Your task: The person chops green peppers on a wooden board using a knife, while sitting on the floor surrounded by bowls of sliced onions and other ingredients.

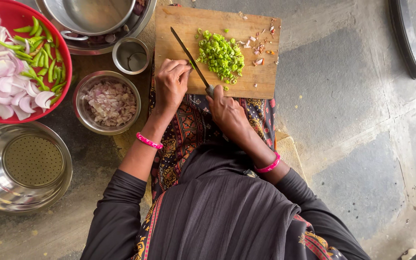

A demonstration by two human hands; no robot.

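Head view: right hand (227, 111) has a closed grip on the knife (191, 60), left hand (171, 82) curled beside chopped chillies (221, 55) on the board (261, 79); best keep knuckles tucked.

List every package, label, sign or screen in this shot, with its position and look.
None in view: no package, label, sign or screen.
What is there instead is unmarked kitchenware: a wooden cutting board with chopped green chillies, a red bowl and plain steel bowls on the floor.
The right hand holds a knife; the left hand rests on the board.
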